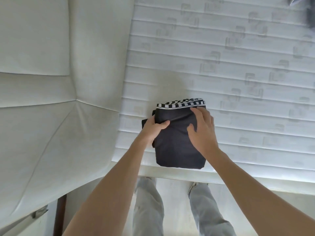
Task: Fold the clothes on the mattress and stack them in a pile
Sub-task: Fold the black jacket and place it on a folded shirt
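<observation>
**Dark folded garment under both my hands at the mattress edge**

White padded upholstered headboard [39,92] fills the left of my view, its panels creased by seams. Next comes my left hand [152,129], at the left edge of the dark grey folded cloth garment [179,147]; its grip is closed on that edge, thumb lying on top of the fabric and the fingers tucked out of sight beneath. The garment lies in a neat rectangle near the front edge of the white quilted mattress [238,74], and a black-and-white checkered band [182,104] runs along its far side. My right hand [202,130] rests flat on the upper right part of the garment, fingers straight and spread, pressing the cloth and gripping nothing. Below the mattress edge I see my legs in light grey trousers [148,210] standing on the pale floor [173,201].
</observation>
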